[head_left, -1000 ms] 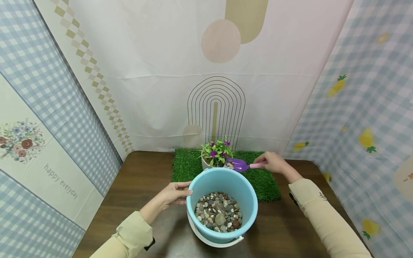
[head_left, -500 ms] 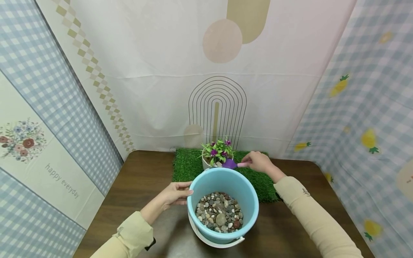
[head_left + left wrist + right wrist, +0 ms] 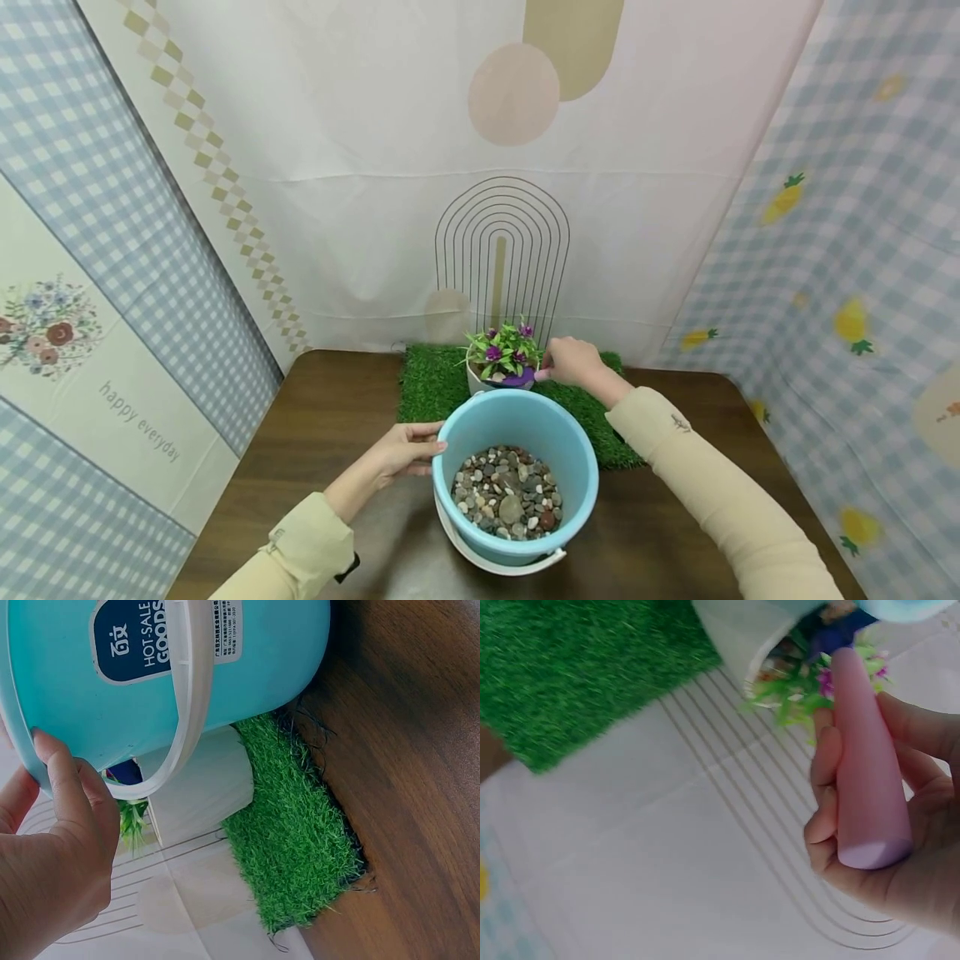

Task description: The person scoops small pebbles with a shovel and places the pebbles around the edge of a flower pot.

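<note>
My left hand grips the left rim of a light blue bucket, thumb over the edge. Pebbles of mixed colours cover the bucket's bottom. My right hand holds a small garden trowel by its pink handle, fingers wrapped around it. The trowel's purple scoop is over the near side of a white pot, tipped sideways, with a pale stone beside it. Green leaves and purple flowers rise from the pot. The bucket's rim partly hides the pot in the head view.
Pot and plant stand on a mat of artificial grass at the back of the brown wooden table. The bucket's white handle hangs down its near side. Printed cloth encloses the back and both sides.
My right hand has moved left with the trowel, bringing the scoop from the pot's right side to over the pot and tilting it. My left hand and the bucket have stayed in place.
</note>
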Demonstrator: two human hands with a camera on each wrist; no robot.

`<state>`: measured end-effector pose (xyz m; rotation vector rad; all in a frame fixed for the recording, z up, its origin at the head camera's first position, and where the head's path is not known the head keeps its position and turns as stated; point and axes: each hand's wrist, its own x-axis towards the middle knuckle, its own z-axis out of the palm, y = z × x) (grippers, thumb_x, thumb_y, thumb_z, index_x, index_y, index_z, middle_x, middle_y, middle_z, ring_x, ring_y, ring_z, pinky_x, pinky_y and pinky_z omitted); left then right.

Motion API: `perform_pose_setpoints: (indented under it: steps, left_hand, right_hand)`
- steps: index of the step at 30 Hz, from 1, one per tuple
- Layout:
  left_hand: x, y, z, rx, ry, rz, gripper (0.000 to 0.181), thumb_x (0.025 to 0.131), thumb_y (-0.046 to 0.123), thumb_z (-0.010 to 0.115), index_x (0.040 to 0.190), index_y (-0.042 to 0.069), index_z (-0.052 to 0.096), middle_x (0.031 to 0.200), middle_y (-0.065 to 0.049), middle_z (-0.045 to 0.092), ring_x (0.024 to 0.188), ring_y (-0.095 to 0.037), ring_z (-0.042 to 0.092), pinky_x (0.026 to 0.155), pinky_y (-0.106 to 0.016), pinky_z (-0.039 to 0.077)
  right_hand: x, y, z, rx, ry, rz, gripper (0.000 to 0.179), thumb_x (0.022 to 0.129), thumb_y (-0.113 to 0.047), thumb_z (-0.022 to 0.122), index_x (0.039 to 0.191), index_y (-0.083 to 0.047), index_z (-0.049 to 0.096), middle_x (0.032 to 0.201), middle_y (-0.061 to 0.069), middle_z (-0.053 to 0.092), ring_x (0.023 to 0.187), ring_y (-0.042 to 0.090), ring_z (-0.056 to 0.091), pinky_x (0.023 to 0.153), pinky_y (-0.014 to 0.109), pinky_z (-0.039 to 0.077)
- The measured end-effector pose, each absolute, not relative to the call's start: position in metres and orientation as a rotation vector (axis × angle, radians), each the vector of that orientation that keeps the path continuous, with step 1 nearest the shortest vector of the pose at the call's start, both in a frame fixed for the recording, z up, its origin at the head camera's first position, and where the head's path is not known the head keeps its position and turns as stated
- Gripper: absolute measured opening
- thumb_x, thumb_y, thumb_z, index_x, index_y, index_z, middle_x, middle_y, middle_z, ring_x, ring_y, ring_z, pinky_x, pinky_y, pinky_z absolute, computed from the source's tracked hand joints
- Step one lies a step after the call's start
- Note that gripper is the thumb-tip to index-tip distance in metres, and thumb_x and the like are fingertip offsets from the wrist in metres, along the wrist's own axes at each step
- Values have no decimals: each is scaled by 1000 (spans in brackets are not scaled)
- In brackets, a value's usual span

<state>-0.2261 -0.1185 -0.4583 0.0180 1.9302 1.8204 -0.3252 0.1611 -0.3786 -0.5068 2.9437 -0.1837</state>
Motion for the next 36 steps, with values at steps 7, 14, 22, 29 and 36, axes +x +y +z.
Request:
perform_pose_setpoints:
  steps: [7, 14, 22, 29, 36]
  left_hand:
    - [-225, -118, -458, 16, 1937, 1829, 54, 90, 7, 62, 139, -3, 42, 125, -25, 57, 93, -22, 68, 75, -28, 62]
    - [-225, -117, -458, 24, 1924, 1834, 54, 90, 8, 63, 138, -3, 42, 127, -26, 55, 96, -22, 68, 76, -29, 62]
    - [-225, -118, -459, 18, 1934, 1841, 52, 91, 6, 61, 138, -4, 43, 126, -26, 56, 94, -22, 68, 74, -28, 62]
    - [-224, -118, -460, 10, 1935, 1830, 53, 90, 8, 63, 138, -3, 43, 128, -26, 55, 98, -25, 67, 75, -28, 62]
    - [-224, -117, -459, -30, 1960, 1824, 53, 89, 9, 64, 137, -1, 45, 128, -25, 56, 99, -27, 67, 74, -28, 62]
  right_hand:
    - [-330, 130, -354, -439, 2920, 3, 19, 83, -29, 72, 82, -9, 69, 82, 5, 68, 69, 17, 58, 58, 30, 52]
    - [-332, 120, -340, -404, 2840, 108, 21, 82, -31, 73, 82, -11, 65, 85, 4, 66, 69, 16, 54, 58, 28, 49]
    - [-329, 132, -329, -478, 2804, 71, 25, 81, -33, 74, 69, -12, 67, 68, -2, 63, 61, 11, 50, 54, 22, 45]
    - [-327, 151, -323, -537, 2770, 5, 33, 81, -35, 73, 61, -11, 63, 58, -5, 52, 53, 7, 36, 48, 18, 32]
    - [-324, 168, -321, -559, 2779, -81, 28, 83, -34, 72, 93, -8, 75, 97, 9, 73, 84, 23, 67, 72, 37, 60]
